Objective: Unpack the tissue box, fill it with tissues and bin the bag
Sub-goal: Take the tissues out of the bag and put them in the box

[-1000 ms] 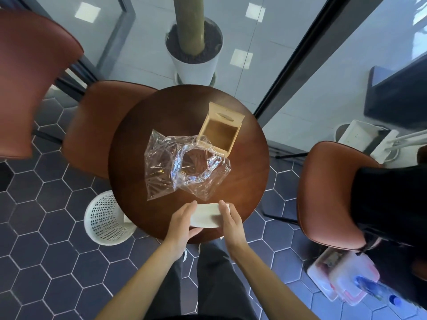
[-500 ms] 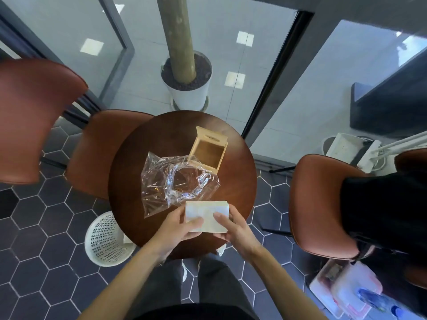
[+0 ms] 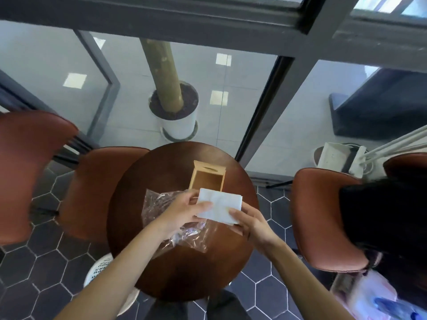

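A white stack of tissues [image 3: 219,207] is held above the round wooden table [image 3: 180,269], just in front of the open wooden tissue box [image 3: 206,179]. My left hand [image 3: 184,211] grips the stack's left edge and my right hand [image 3: 250,221] grips its near right corner. The box's lid with a slot stands up at its far side. The crumpled clear plastic bag [image 3: 159,204] lies on the table under my hands, partly hidden by them.
A white perforated bin [image 3: 99,271] stands on the floor at the table's near left. Brown chairs [image 3: 97,188] flank the table left and right [image 3: 323,220]. A potted trunk [image 3: 175,112] stands beyond glass behind the table.
Both hands lifted the tissue stack from the table's near edge and carried it forward over the bag, up to the open box. The camera tilted upward.
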